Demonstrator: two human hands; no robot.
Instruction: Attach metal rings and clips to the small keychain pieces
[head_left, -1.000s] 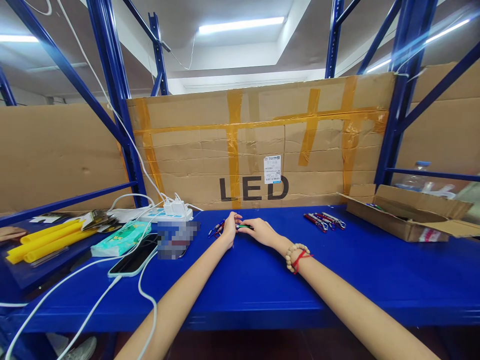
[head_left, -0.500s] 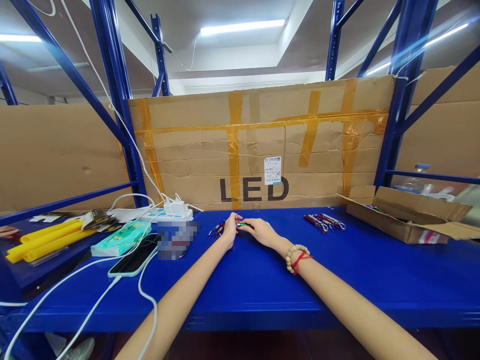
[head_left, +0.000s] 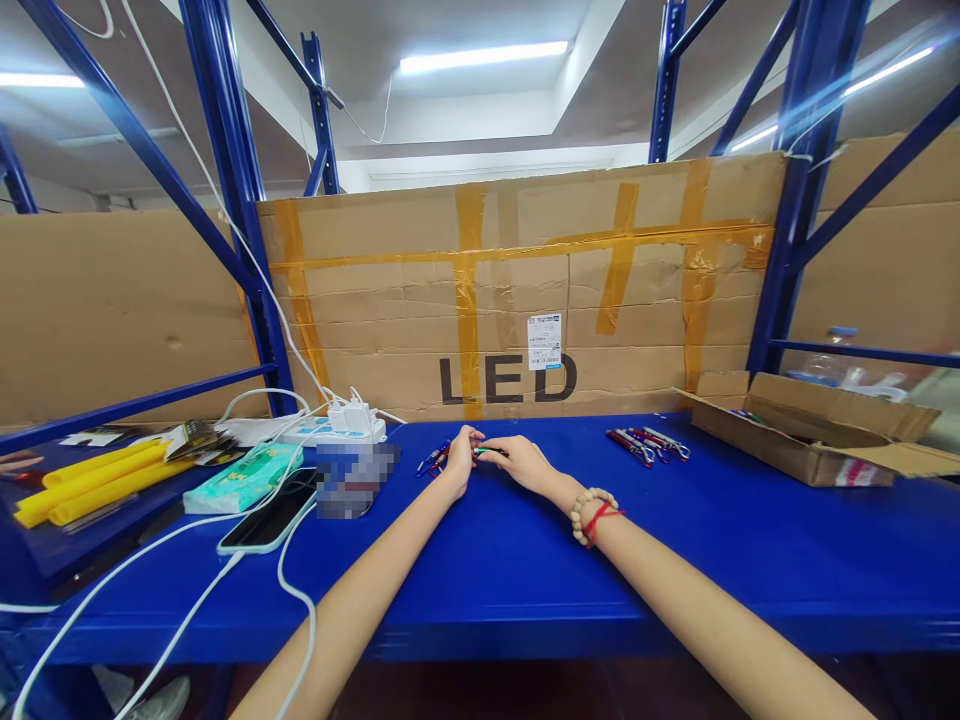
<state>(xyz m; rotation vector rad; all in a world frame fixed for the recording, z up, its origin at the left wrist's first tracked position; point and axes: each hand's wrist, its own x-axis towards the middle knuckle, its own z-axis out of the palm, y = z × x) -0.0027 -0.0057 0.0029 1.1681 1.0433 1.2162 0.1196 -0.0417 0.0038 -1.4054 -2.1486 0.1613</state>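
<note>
My left hand (head_left: 460,462) is closed near the back middle of the blue table, fingers curled round one end of a thin green-and-dark rod (head_left: 491,450). My right hand (head_left: 525,464) pinches the rod's other end between thumb and fingers; its exact kind is too small to tell. Partly hidden behind my left hand lie several slim red and blue metallic pieces (head_left: 433,458). To the right of my right hand rests a group of slim red and silver pieces with wire-like looped ends (head_left: 649,446).
An open cardboard box (head_left: 795,450) stands at the right. At the left are a phone (head_left: 266,515) on a white cable, a tissue pack (head_left: 244,478), a power strip (head_left: 337,430) and yellow tubes (head_left: 112,480). A large cardboard sheet (head_left: 360,320) closes off the back. Another person's hand (head_left: 19,460) shows far left.
Both my hands stay in nearly the same place with the rod between them. The other person's hand at the far left has shifted slightly.
</note>
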